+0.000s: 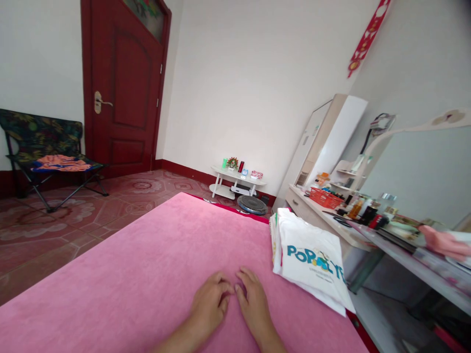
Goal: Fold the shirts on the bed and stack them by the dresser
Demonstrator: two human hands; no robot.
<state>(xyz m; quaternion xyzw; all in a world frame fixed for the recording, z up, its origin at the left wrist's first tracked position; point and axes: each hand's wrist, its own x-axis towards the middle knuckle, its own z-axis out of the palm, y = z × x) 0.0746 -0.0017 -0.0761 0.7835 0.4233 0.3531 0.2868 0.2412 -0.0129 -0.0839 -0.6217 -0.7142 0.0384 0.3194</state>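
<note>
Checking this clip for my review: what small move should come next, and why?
Perhaps move the right hand toward the folded white garment: that hand and the left hand look empty, and the garment lies close on their right.

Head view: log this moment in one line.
left hand: over pink cover, holding nothing; right hand: beside left, holding nothing; folded white shirt: atop stack, right of hands

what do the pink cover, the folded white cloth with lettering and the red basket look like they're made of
Pink cover: probably plush, velvety fabric, matte; its mottled shading suggests brushed nap.
Folded white cloth: likely cotton or a blend, matte, with soft folded edges; exact fibre unclear.
Red basket: probably plastic, judging by its even, bright colour; finish too small to tell.
</note>
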